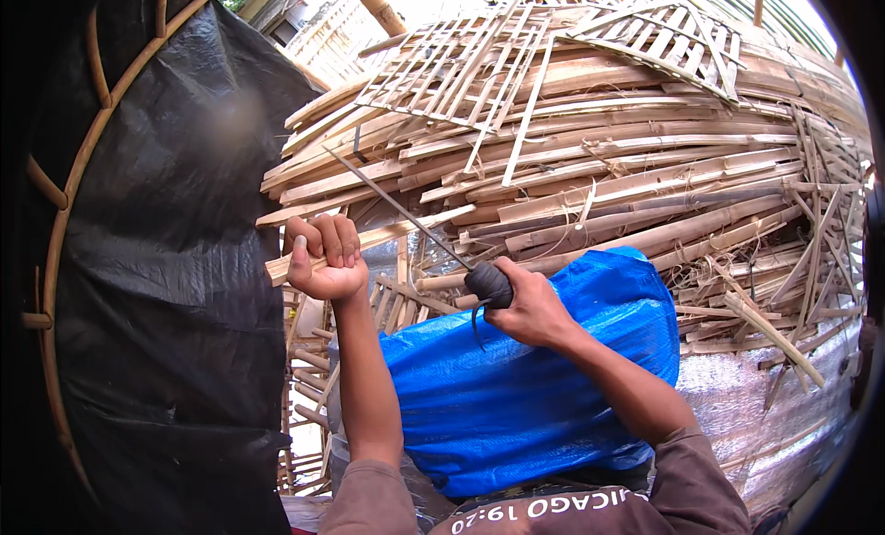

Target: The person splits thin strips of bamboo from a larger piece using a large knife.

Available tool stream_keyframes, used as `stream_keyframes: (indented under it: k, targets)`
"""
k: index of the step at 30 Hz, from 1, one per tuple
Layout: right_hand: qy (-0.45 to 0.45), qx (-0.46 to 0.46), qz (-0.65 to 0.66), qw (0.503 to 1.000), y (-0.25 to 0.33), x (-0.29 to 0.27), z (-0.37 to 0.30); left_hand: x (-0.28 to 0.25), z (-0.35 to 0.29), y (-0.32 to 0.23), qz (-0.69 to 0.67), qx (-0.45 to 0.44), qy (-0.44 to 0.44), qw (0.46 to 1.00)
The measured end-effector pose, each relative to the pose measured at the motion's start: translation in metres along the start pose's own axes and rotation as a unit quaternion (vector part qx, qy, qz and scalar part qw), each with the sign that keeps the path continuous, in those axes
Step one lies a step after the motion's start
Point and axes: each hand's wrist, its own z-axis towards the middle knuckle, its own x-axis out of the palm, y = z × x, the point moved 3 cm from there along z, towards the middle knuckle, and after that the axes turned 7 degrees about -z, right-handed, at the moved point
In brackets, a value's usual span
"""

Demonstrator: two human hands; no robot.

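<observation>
A split bamboo strip [413, 227] is gripped in my left hand [327, 258], its fingers curled round it near one end. The strip's other end points right, toward the stacked bamboo. My right hand [527, 305] is closed round the black-wrapped handle [489, 284] of a long, thin knife. The knife's blade [398, 206] slants up and to the left, crossing the line of the strip; whether the two touch, I cannot tell. A blue tarp [525, 388] covers my lap below both hands.
Long split bamboo pieces [636, 166] are piled ahead and to the right, with woven bamboo lattice panels [452, 65] on top. A black plastic sheet [175, 258] hangs along the left beside a curved bamboo pole [66, 231]. More bamboo slats [312, 388] lie low on the left.
</observation>
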Motion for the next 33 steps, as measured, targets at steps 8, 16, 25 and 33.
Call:
stream_keyframes:
  k: [8, 16, 25, 33]
  targets:
    - [0.007, -0.048, 0.027, 0.998, 0.01, 0.034, 0.011, -0.007, -0.014, -0.007, -0.005, 0.03, -0.035, 0.999]
    - [0.006, 0.018, 0.013, 1.0, -0.003, 0.026, 0.018, -0.003, -0.017, -0.003, -0.005, 0.037, -0.017, 0.999]
    - [-0.026, -0.064, -0.01, 0.998, -0.011, 0.043, 0.025, 0.009, -0.02, 0.001, 0.024, 0.079, -0.078, 0.994]
    - [-0.025, -0.09, 0.04, 0.995, 0.002, 0.033, 0.015, 0.02, -0.025, 0.001, 0.085, 0.132, -0.116, 0.981]
